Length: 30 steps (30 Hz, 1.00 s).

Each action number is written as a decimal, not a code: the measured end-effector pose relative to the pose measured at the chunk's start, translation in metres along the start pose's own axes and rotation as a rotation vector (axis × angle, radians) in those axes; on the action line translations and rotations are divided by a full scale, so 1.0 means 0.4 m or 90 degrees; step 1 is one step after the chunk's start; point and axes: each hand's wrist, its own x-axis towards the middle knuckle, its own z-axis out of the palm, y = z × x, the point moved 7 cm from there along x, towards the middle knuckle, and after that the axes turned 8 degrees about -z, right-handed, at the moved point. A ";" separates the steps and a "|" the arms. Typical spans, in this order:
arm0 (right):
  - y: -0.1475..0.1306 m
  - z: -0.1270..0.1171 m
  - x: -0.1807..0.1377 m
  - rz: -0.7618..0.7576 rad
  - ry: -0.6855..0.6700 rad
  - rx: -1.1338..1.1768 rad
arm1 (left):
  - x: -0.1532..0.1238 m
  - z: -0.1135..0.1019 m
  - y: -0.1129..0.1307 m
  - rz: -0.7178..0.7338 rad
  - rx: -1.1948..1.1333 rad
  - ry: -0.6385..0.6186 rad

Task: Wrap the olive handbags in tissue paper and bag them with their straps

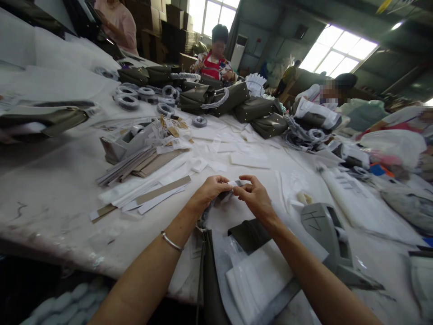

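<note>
My left hand point(211, 189) and my right hand point(255, 196) meet over the white table point(50, 198), both pinching a small white and grey strip point(237, 183) between the fingertips. A dark part hangs from it under my left hand. A thin bangle point(171, 242) circles my left wrist. Just below my hands lies a dark olive bag point(248, 234) partly wrapped in clear plastic and white paper point(257, 275).
Cardboard and white paper strips point(149, 187) lie to the left. Olive handbags point(257, 110) and coiled straps point(128, 101) crowd the far side. A grey tape dispenser point(324, 230) stands at right. Several people work across the table.
</note>
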 end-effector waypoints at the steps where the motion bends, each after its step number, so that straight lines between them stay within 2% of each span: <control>1: 0.011 0.001 0.000 0.011 0.002 -0.010 | 0.001 -0.001 0.000 0.001 0.000 0.003; 6: 0.025 -0.005 -0.006 0.027 0.000 -0.085 | 0.001 -0.006 -0.001 -0.001 0.007 0.001; 11: 0.006 -0.025 0.010 -0.057 -0.059 -0.339 | -0.005 -0.008 0.006 -0.014 0.014 -0.016; 13: -0.013 -0.035 0.021 -0.140 -0.048 -0.487 | -0.007 -0.009 0.011 -0.013 0.016 -0.020; 16: -0.055 -0.015 0.024 -0.343 -0.071 -0.659 | -0.010 -0.008 0.017 -0.010 0.018 -0.029; 18: -0.079 0.011 0.017 -0.473 -0.127 -0.711 | -0.012 -0.009 0.020 -0.004 0.016 -0.030; 21: -0.110 0.033 0.013 -0.577 -0.164 -0.763 | -0.015 -0.014 0.026 0.010 0.017 -0.017; 24: -0.134 0.049 0.019 -0.617 -0.186 -0.771 | -0.016 -0.019 0.032 0.018 0.031 -0.005; 26: -0.136 0.068 0.028 -0.615 -0.244 -0.760 | -0.014 -0.022 0.032 0.016 0.046 0.005; 30: -0.111 0.106 0.076 -0.511 -0.348 -0.777 | 0.005 -0.045 0.028 0.032 0.074 0.083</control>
